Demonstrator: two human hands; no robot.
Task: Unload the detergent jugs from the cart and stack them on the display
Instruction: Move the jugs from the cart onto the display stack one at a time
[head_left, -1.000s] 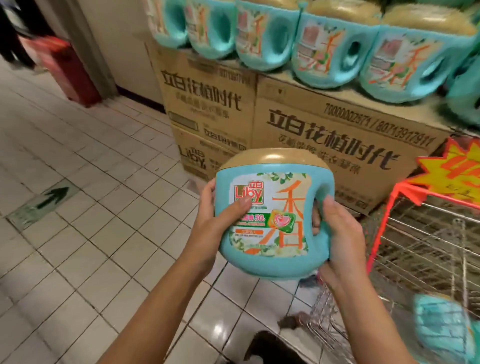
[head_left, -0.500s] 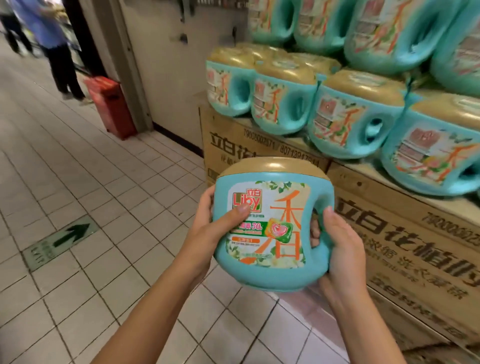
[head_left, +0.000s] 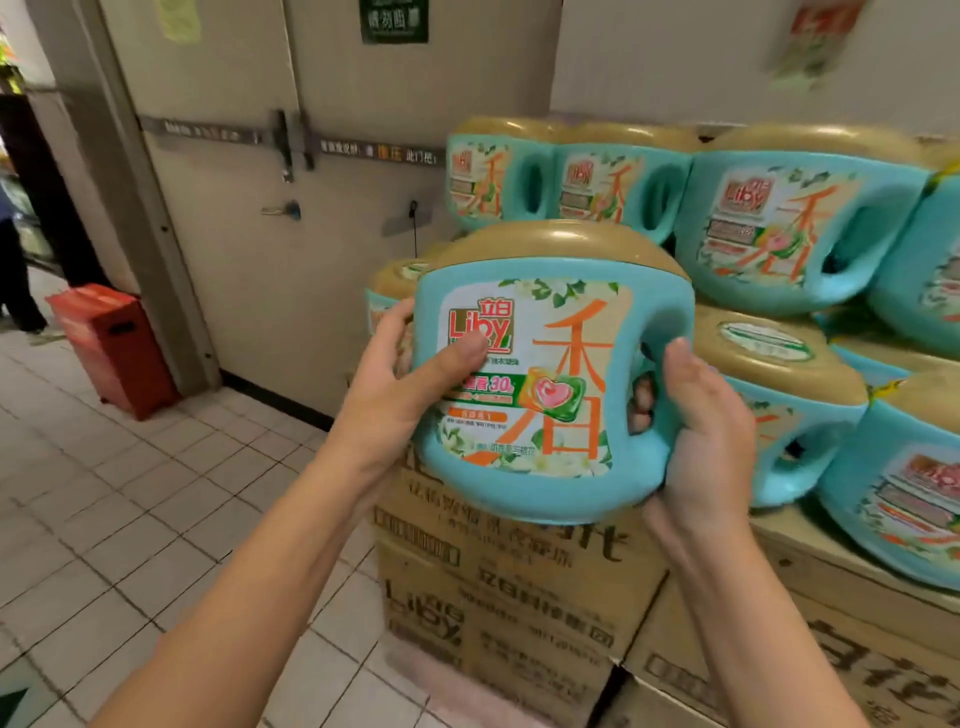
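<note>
Held jug: teal body, tan lid, printed label turned toward the camera. It is held upright in the air in front of the left end of the display, above the corner of the cartons, and is not set down on anything.

Left hand: clamped on the jug's left side, with the thumb laid across the label and the fingers curled round behind. Right hand: wrapped on the handle side, with the palm against the lower right corner. Its fingertips are seen through the handle hole.

Stacked jugs: same kind, arranged in at least two tiers to the right of and behind the held jug, labels outward and handles to the right. One further tan lid is glimpsed just behind the left hand and is mostly hidden.

Surface: the display is built on brown cardboard cartons printed with dark lettering, which are stacked on the floor. The lower tier of jugs is seated on the carton tops.

Room: the floor is laid in pale square tiles with dark joints. A beige door is seen behind the display, crossed by a grey push bar. A green sign is fixed above it, its lettering too blurred to be read. A red bin is stood on the tiles beside the door frame. At the far left edge a person in dark trousers is partly caught.
</note>
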